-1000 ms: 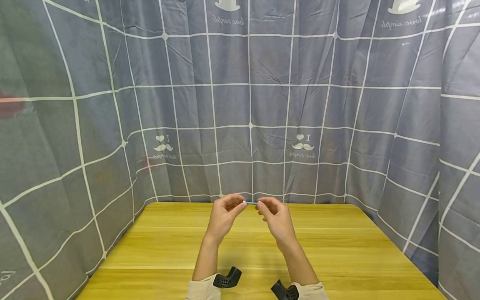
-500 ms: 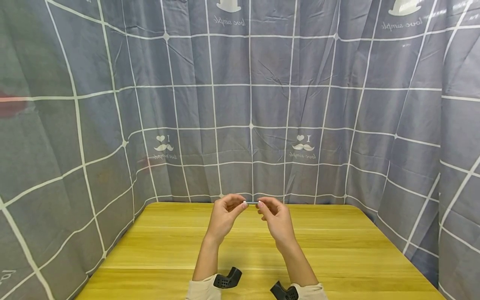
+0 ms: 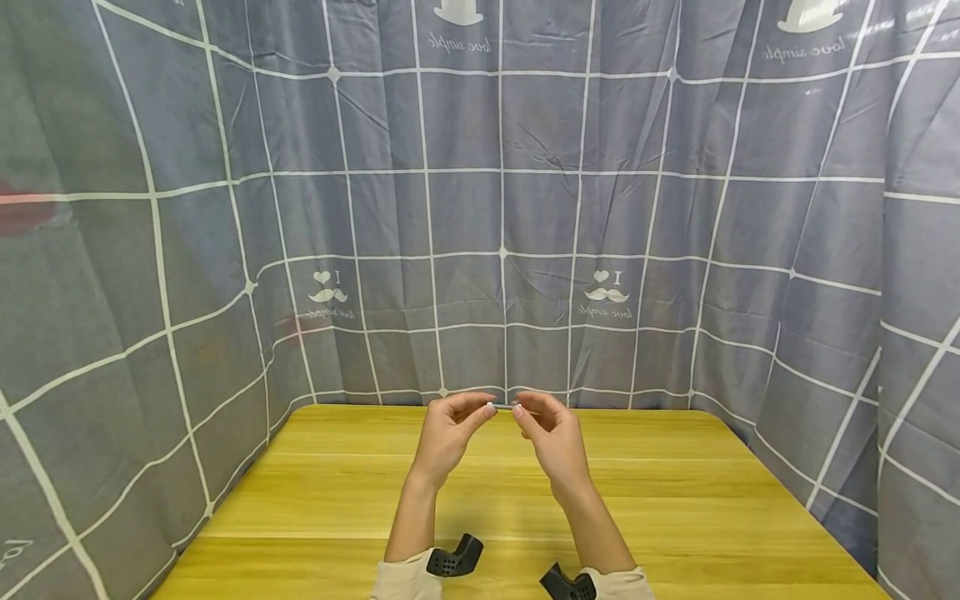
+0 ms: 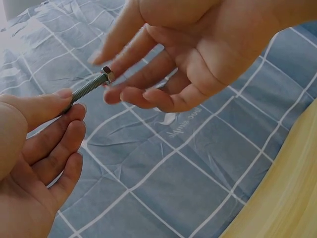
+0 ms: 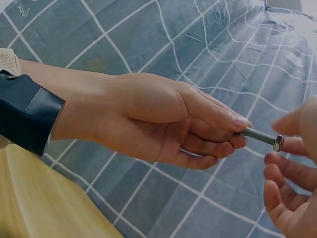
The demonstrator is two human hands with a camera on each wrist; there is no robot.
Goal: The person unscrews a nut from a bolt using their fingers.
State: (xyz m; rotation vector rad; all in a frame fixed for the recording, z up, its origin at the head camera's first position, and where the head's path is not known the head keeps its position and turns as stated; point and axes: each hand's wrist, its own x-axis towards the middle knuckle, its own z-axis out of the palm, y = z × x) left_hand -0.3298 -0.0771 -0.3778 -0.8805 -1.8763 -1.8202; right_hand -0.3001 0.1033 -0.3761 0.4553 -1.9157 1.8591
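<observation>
A thin metal bolt (image 3: 505,407) lies roughly level between both hands, above the far part of the table. My left hand (image 3: 444,437) pinches its threaded end between thumb and fingers, also plain in the right wrist view. The left wrist view shows the threaded shank (image 4: 88,89) and a shiny hexagonal piece (image 4: 106,75) at its far end; whether this is a nut or the bolt's head I cannot tell. Around that end my right hand (image 3: 558,446) has its fingers loosely spread, the thumb apart from the metal. Its index finger passes close behind, contact unclear.
Below the hands spreads a yellow wood-grain table (image 3: 337,500). A grey curtain (image 3: 540,208) with white grid lines encloses its back and sides. Black wrist mounts (image 3: 455,557) sit by both cuffs.
The right hand's thumb and index finger have parted around the bolt's end. The left hand's upper fingers have shifted slightly, while both arms stay nearly in place.
</observation>
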